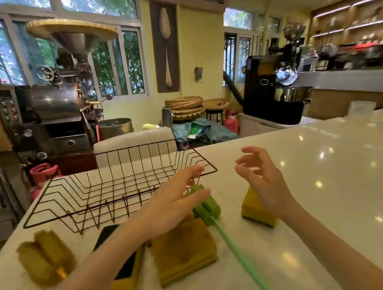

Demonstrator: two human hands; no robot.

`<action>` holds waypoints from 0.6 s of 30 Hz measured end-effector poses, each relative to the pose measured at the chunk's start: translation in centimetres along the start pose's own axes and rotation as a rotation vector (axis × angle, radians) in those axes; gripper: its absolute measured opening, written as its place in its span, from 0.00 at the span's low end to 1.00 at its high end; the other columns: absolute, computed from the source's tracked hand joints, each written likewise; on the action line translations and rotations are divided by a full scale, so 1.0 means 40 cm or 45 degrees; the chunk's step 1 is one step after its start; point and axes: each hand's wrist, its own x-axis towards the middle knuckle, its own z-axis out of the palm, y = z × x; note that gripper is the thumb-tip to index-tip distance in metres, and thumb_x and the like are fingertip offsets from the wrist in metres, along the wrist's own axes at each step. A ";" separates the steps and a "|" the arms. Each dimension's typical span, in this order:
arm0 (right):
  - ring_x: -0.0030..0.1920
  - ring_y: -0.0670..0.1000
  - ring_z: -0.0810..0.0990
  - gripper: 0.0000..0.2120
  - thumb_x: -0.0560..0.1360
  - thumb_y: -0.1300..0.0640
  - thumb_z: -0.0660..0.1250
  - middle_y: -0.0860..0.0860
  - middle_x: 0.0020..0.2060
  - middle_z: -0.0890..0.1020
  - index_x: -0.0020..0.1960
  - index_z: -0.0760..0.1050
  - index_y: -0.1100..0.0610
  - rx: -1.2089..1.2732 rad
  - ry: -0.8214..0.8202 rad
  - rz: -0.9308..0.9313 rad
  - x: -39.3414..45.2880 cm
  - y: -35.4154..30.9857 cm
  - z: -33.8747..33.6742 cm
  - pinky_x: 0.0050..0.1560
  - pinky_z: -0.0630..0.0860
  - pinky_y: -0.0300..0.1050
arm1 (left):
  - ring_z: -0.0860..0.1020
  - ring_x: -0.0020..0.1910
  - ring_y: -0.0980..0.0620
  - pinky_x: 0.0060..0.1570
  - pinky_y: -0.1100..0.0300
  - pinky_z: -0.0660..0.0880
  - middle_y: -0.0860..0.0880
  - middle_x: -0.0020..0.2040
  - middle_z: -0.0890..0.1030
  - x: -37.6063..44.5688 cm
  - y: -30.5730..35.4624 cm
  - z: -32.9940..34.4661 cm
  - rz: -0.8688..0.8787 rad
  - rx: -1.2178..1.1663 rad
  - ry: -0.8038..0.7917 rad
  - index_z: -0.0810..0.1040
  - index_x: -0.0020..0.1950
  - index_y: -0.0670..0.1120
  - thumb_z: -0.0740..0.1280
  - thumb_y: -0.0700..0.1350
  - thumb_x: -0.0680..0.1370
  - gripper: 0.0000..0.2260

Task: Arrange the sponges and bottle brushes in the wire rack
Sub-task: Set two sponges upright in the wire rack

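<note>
A dark wire rack [112, 185] stands on the white counter [323, 181], with nothing in it. In front of it lie an olive-yellow sponge [183, 248], another sponge [257, 210] to the right, a green bottle brush [209, 207] with a long green handle, and a yellow bottle brush head [44, 254] at the left. A dark-faced sponge [124, 270] lies partly under my left forearm. My left hand [174, 202] hovers open just above the green brush head. My right hand [259, 176] hovers open above the right sponge.
The counter's far edge runs just behind the rack, with a white chair back [136, 143] beyond it. Coffee roasting machines [55, 103], woven baskets [183, 107] and a pink gas cylinder [43, 174] stand on the floor beyond.
</note>
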 end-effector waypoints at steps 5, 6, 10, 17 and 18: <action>0.56 0.48 0.73 0.22 0.68 0.47 0.65 0.47 0.53 0.76 0.61 0.67 0.47 -0.337 -0.037 0.015 -0.039 0.064 -0.036 0.55 0.69 0.42 | 0.67 0.60 0.62 0.58 0.65 0.68 0.62 0.64 0.66 -0.022 -0.020 0.028 0.034 0.397 -0.281 0.59 0.67 0.61 0.58 0.65 0.71 0.26; 0.58 0.48 0.72 0.23 0.69 0.48 0.67 0.47 0.55 0.75 0.63 0.67 0.48 -0.403 -0.055 0.028 -0.048 0.074 -0.042 0.58 0.68 0.45 | 0.67 0.58 0.63 0.56 0.66 0.67 0.62 0.63 0.66 -0.029 -0.019 0.036 0.068 0.461 -0.300 0.60 0.66 0.62 0.59 0.64 0.71 0.25; 0.63 0.52 0.67 0.29 0.67 0.44 0.67 0.50 0.61 0.73 0.66 0.66 0.48 -0.706 -0.164 0.050 -0.073 0.108 -0.049 0.64 0.63 0.51 | 0.65 0.58 0.62 0.57 0.66 0.65 0.61 0.62 0.66 -0.044 -0.020 0.051 0.154 0.681 -0.342 0.64 0.65 0.61 0.60 0.65 0.70 0.25; 0.69 0.55 0.60 0.33 0.61 0.32 0.53 0.53 0.68 0.67 0.65 0.67 0.41 -1.059 -0.263 0.046 -0.091 0.129 -0.028 0.71 0.54 0.55 | 0.61 0.62 0.60 0.63 0.63 0.63 0.59 0.65 0.65 -0.059 -0.033 0.078 0.220 0.849 -0.352 0.65 0.64 0.61 0.62 0.65 0.68 0.26; 0.69 0.56 0.59 0.33 0.61 0.33 0.53 0.53 0.68 0.66 0.64 0.68 0.41 -1.077 -0.263 0.054 -0.094 0.131 -0.025 0.71 0.54 0.56 | 0.61 0.63 0.59 0.64 0.62 0.63 0.59 0.65 0.65 -0.060 -0.036 0.081 0.222 0.852 -0.355 0.65 0.64 0.61 0.63 0.65 0.69 0.26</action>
